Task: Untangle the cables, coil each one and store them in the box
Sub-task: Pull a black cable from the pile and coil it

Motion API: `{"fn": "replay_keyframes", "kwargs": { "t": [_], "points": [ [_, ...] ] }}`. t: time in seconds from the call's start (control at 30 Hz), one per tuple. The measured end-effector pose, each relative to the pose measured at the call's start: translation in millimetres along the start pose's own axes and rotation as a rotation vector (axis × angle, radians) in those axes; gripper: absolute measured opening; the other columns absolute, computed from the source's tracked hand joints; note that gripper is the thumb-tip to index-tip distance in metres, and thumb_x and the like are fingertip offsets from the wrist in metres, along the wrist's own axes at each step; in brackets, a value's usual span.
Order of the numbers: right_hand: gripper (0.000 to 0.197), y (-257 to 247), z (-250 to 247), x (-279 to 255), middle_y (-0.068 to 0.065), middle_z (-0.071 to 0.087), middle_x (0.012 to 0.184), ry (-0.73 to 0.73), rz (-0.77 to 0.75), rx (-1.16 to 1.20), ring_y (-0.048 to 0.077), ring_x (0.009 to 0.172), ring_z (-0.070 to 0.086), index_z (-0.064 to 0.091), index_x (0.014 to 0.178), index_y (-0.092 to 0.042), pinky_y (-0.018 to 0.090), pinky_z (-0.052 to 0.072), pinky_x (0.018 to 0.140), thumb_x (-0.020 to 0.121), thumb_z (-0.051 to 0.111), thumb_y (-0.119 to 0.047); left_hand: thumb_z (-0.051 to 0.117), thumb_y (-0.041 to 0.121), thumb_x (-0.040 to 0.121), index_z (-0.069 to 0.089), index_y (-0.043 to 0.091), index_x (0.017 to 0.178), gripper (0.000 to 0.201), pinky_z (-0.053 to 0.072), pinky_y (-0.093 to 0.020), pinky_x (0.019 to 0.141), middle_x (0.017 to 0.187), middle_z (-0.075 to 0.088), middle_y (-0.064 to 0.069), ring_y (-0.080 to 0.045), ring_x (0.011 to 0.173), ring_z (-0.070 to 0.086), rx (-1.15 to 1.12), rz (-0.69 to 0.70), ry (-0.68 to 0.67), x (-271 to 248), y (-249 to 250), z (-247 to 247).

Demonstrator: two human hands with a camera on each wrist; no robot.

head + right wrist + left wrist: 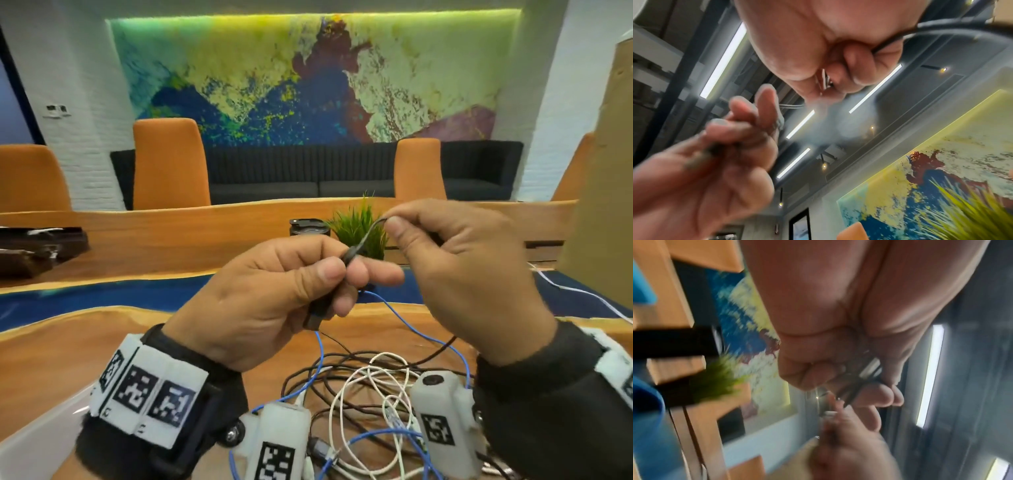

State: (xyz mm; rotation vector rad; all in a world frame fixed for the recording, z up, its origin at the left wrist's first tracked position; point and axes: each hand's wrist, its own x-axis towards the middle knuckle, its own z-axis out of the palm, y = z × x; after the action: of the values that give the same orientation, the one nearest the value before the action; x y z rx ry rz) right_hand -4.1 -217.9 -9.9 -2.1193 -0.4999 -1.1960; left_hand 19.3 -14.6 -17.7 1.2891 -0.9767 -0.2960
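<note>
Both hands are raised above the table, close together. My left hand [329, 274] pinches the plug end of a black cable [354, 251] between thumb and fingers; the plug body [317, 313] hangs below the palm. My right hand [397, 228] pinches the same black cable a little further along, up and to the right. In the right wrist view the black cable [941, 27] runs out of the curled right fingers. Below the hands lies a tangle of black, white and blue cables [373, 387]. A tall cardboard box [603, 171] stands at the right edge.
The wooden table [68, 349] has a blue band across it. A small green plant [356, 226] and a dark round object [308, 228] stand behind the hands. A white cable [582, 291] trails toward the box. Dark items [37, 246] lie far left. Orange chairs [169, 164] stand behind.
</note>
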Motion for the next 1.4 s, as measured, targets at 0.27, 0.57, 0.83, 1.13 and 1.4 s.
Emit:
{"fn": "replay_keyframes", "kwargs": {
  "t": [0.27,0.57,0.83,1.13,1.4],
  "points": [
    [0.018,-26.4,-1.0,-5.9,-0.011,0.057,0.074,-0.458,-0.230,-0.115,0.008,0.072,0.053,0.068,0.084,-0.024,0.030,0.044,0.064,0.092,0.055,-0.033,0.047,0.021,0.099,0.069,0.012,0.100,0.023,0.048,-0.025,0.099,0.125,0.068,0.012,-0.002,0.124,0.057,0.815,0.168,0.157,2.0,7.5,-16.7],
    [0.019,-1.2,3.6,-4.6,-0.007,0.065,0.080,-0.042,-0.027,-0.077,0.013,0.078,0.058,0.073,0.090,-0.023,0.036,0.046,0.069,0.093,0.055,-0.027,0.050,0.025,0.092,0.073,0.022,0.085,0.024,0.040,-0.022,0.063,0.117,0.071,-0.016,-0.007,0.071,0.055,-0.026,-0.010,0.031,-2.4,8.0,7.3],
    [0.022,-23.5,-0.7,-5.9,-0.011,0.056,0.071,-0.473,-0.210,-0.105,0.006,0.070,0.052,0.069,0.082,-0.022,0.025,0.042,0.063,0.091,0.053,-0.034,0.044,0.025,0.099,0.067,0.013,0.096,0.026,0.046,-0.011,0.078,0.103,0.070,0.020,0.005,0.096,0.063,0.780,0.107,0.192,3.6,2.7,-4.5],
    [0.014,0.1,3.3,-2.5,-0.008,0.067,0.079,-0.011,-0.027,0.001,0.009,0.078,0.060,0.073,0.086,-0.021,0.030,0.046,0.068,0.091,0.061,-0.025,0.045,0.025,0.093,0.069,0.007,0.088,0.030,0.034,-0.028,0.066,0.097,0.074,-0.004,-0.011,0.075,0.051,0.125,-0.110,0.144,3.9,3.9,9.9],
    [0.020,-17.4,8.0,-9.4,-0.012,0.059,0.075,-0.557,-0.136,-0.126,0.007,0.075,0.054,0.068,0.089,-0.024,0.028,0.044,0.067,0.096,0.052,-0.034,0.043,0.024,0.099,0.066,0.012,0.092,0.027,0.047,-0.010,0.076,0.121,0.071,0.008,0.004,0.104,0.064,0.627,0.158,0.325,8.1,3.3,-3.7]
  ]
}}
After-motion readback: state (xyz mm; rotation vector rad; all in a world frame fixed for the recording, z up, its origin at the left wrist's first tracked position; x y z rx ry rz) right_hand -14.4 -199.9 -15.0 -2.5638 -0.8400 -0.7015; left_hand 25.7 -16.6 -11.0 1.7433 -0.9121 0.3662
